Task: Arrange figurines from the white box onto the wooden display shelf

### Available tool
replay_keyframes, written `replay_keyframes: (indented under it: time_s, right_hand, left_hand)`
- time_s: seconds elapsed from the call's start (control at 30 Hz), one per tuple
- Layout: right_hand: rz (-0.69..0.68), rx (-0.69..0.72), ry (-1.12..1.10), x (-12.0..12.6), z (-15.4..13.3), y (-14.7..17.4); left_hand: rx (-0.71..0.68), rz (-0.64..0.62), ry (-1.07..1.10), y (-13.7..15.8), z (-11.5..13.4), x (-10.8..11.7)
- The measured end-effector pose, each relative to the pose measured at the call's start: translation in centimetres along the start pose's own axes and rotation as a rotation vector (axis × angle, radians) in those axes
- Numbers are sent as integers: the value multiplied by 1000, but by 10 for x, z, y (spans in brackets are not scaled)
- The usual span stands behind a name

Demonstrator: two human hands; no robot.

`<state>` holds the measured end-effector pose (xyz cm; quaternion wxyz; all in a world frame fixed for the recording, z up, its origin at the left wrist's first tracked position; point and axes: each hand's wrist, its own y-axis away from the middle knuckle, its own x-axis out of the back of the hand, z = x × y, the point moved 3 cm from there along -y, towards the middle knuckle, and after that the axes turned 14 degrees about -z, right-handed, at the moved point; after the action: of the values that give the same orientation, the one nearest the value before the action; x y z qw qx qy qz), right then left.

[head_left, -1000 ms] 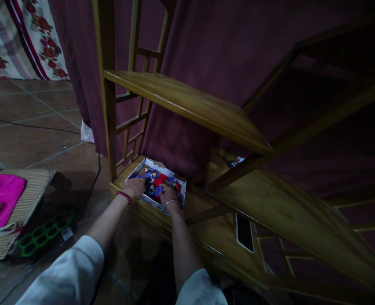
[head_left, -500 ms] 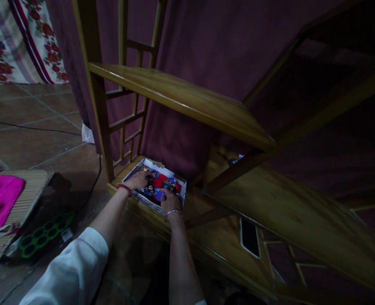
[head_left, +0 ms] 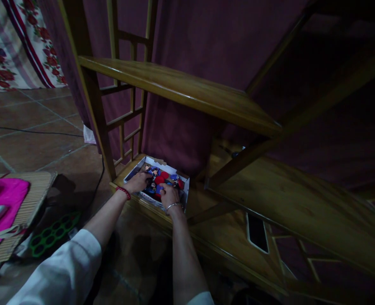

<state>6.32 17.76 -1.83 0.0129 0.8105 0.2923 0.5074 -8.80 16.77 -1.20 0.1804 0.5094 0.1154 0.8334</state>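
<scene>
A shallow white cardboard box (head_left: 185, 195) sits on the low wooden shelf, filled with small red, blue and black figure-like pieces (head_left: 159, 179). My left hand (head_left: 137, 182), with a red bead bracelet, reaches over the box's left side. Its fingers stretch out to the dark pieces, and the fingertips are partly lost among them. Over the right front of the box is my right hand (head_left: 170, 195), wearing a silver bangle. Its fingers are bent and drawn together beside a blue piece; whatever lies between the fingertips is too small to make out.
Above the box runs a wooden shelf board (head_left: 181, 87). A phone (head_left: 257, 232) lies on the lower shelf at right. On the floor at left are a green holder with round openings (head_left: 54, 235) and a mat with a pink cloth (head_left: 14, 195). A dark cable (head_left: 34, 131) crosses the tiles.
My right hand has shifted slightly up and inward over the pieces, its fingers more bent. My left hand has drawn back a little, uncovering figures at the back left. The view has tilted slightly.
</scene>
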Motion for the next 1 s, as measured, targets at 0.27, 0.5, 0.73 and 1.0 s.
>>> replay_keyframes:
  time_s: [0.27,0.5,0.73,1.0]
  right_hand:
    - [-50,-20,43,-1,1,-5]
    - [-111,-45,94,-1,0,-3]
    - [-94,-15,110,-5,-4,-1]
    - [-77,12,53,-7,-4,0]
  left_hand:
    - [109,-7,-182,6,-5,-4]
    - [163,-113,-177,1,0,-6]
    - [161,-104,-171,-4,-3,-11]
    - [74,-63,-168,-3,-5,-7]
